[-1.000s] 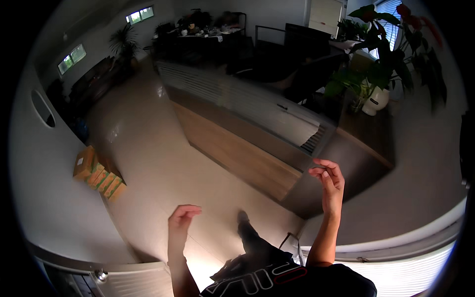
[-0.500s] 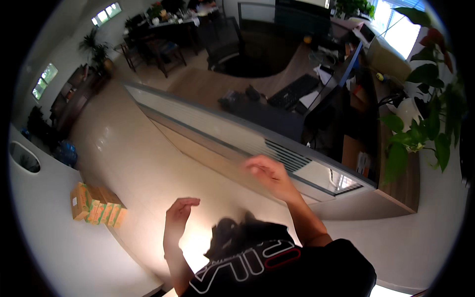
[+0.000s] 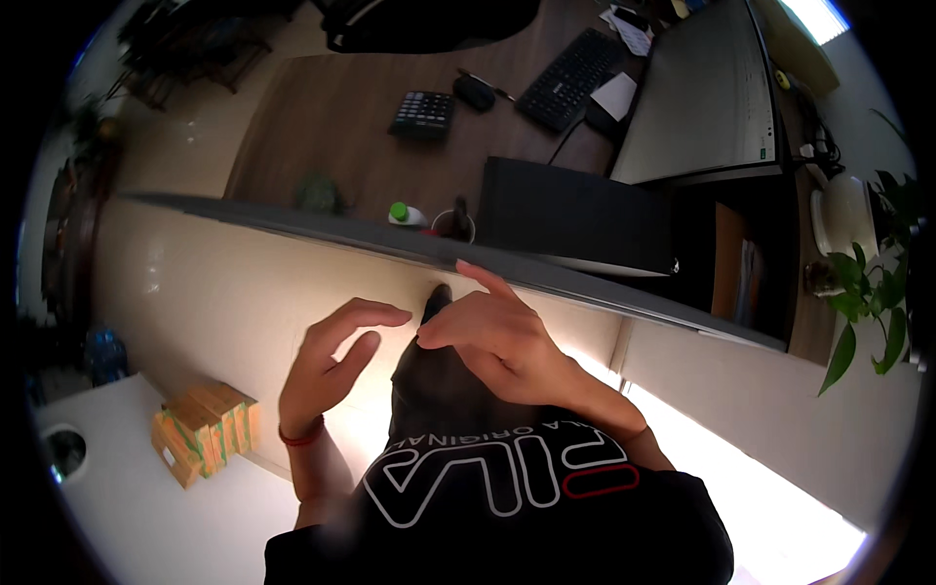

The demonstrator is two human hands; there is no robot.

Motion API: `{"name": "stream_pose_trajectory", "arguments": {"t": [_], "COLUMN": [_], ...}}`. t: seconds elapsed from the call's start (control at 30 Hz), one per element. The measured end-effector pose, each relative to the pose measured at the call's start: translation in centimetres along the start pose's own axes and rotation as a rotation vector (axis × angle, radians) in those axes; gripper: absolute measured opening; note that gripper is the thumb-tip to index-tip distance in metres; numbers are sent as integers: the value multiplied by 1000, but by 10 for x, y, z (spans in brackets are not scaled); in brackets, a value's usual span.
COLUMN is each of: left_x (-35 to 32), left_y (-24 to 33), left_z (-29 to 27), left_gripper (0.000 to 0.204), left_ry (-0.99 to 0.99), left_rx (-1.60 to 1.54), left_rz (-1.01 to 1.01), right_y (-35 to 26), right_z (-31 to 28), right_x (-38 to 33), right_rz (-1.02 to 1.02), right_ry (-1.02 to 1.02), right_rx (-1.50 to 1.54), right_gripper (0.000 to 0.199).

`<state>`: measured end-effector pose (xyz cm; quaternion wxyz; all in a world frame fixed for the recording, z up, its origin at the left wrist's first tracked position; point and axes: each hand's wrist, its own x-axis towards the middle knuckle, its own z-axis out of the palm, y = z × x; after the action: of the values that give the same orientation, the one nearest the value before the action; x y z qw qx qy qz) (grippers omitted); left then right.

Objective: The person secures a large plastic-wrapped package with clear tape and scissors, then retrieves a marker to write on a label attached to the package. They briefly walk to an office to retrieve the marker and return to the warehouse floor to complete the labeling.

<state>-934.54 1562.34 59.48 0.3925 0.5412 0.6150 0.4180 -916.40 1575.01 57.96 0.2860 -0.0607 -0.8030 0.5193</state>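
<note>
My left hand [image 3: 330, 363] is raised in front of my body, its thumb and fingers curved apart around air. A red band circles that wrist. To its right, my right hand [image 3: 499, 341] reaches across with one finger stretched toward the dark partition edge [image 3: 390, 244]; it holds nothing. A small gap separates the two hands. Just beyond the partition, a white bottle with a green cap [image 3: 404, 214] stands on the desk beside a cup [image 3: 454, 224] with something dark in it. A black box-shaped case [image 3: 580, 216] lies to their right.
On the wooden desk [image 3: 322, 117] are a calculator [image 3: 422, 114], a mouse [image 3: 474, 94], a keyboard [image 3: 568, 78] and a large monitor [image 3: 702, 97]. A potted plant [image 3: 863, 292] stands at the right. Several orange-brown cartons [image 3: 207, 429] sit at the lower left, near a blue water jug [image 3: 105, 356].
The view has moved closer to the desk and tilted down, so the calculator, bottle and cup now show clearly. My hands have come nearer each other, both still holding nothing.
</note>
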Motion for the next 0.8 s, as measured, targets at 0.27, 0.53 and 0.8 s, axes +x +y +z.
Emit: {"name": "stream_pose_trajectory", "arguments": {"t": [0.27, 0.53, 0.8], "left_x": [56, 85, 105], "left_y": [-34, -44, -51], "left_z": [-71, -107, -90], "left_gripper": [13, 22, 25], "left_ry": [182, 259, 130], "left_rx": [-44, 206, 362], "left_rz": [436, 310, 315], "right_y": [12, 17, 52], "right_z": [17, 17, -40], "right_x": [50, 62, 157], "right_rz": [101, 200, 450], "right_ry": [138, 251, -412], "right_rx": [-82, -43, -597], "right_gripper": [27, 31, 16]}}
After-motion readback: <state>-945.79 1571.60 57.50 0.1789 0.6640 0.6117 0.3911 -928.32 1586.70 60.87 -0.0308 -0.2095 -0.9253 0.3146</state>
